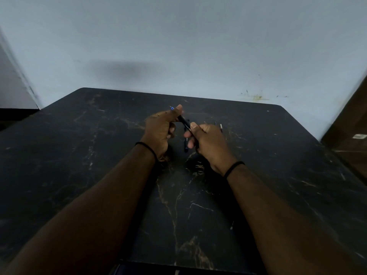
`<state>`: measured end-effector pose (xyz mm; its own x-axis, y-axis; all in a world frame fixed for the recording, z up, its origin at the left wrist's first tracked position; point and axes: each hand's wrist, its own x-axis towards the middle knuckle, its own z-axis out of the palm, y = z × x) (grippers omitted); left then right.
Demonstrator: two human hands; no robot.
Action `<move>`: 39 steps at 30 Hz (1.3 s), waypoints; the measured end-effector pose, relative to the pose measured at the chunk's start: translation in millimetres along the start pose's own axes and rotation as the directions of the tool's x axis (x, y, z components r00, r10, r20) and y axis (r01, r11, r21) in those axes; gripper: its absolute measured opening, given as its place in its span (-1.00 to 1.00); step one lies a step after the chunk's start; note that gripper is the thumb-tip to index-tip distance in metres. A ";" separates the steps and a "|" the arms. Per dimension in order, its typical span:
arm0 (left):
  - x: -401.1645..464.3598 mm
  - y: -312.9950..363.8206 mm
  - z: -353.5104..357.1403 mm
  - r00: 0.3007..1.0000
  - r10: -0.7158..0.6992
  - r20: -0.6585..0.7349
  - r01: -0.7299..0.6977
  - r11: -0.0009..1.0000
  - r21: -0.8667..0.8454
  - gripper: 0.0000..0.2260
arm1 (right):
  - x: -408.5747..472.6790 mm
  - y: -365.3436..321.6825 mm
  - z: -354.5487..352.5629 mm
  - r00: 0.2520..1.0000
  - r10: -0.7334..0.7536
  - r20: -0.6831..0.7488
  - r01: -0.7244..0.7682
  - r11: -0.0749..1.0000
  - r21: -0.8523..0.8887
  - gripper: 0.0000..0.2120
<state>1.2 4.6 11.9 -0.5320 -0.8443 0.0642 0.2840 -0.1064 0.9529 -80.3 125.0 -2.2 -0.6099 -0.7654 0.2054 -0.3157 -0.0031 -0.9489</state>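
Behind everything stands a pale blue-grey wall (pixel 198 46), stained yellowish low on its right side. Against it sits the worktop (pixel 79 155), black stone with thin tan veins, filling most of the view. Two bare forearms reach over it from the near edge, each with a thin black band (pixel 147 146) at the wrist.

The left hand (pixel 158 132) and the right hand (pixel 208 143) meet above the middle of the worktop, toward its far side. Between them they hold a dark pen (pixel 184 123), slanted, with its blue tip poking out past the left thumb. The left fingers (pixel 177 110) are curled round the tip end. The right fingers (pixel 193 126) pinch the other end with the thumb on top.

Just below the pen, beside the right hand's lower fingers, is a second dark pen (pixel 186 145) with a blue end. I cannot tell whether it lies on the worktop or is held.

A small pale piece (pixel 221 127) lies on the worktop just beyond the right hand.
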 end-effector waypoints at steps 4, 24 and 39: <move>-5.7 4.0 1.1 0.999 -0.001 -0.051 0.003 1.000 0.029 -0.81 | 2.6 4.6 0.9 0.987 -0.156 -0.040 0.138 0.947 -0.291 -0.82; -10.2 13.6 1.0 0.989 0.086 -0.118 -0.070 0.988 0.135 -0.74 | -1.9 -9.0 -1.3 0.992 -0.078 -0.102 0.068 0.993 -0.097 -0.72; -3.7 14.2 -30.0 0.953 0.262 -0.152 0.139 0.070 0.988 -0.58 | -1.0 -3.8 -0.9 0.974 -0.146 -0.173 0.094 0.956 -0.277 -0.70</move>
<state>31.2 -9.5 16.3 -0.3110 -0.9125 0.2658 -0.8419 0.3943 0.3683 -79.2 126.4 1.4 -0.6739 -0.6334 0.3802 -0.5608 0.1035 -0.8215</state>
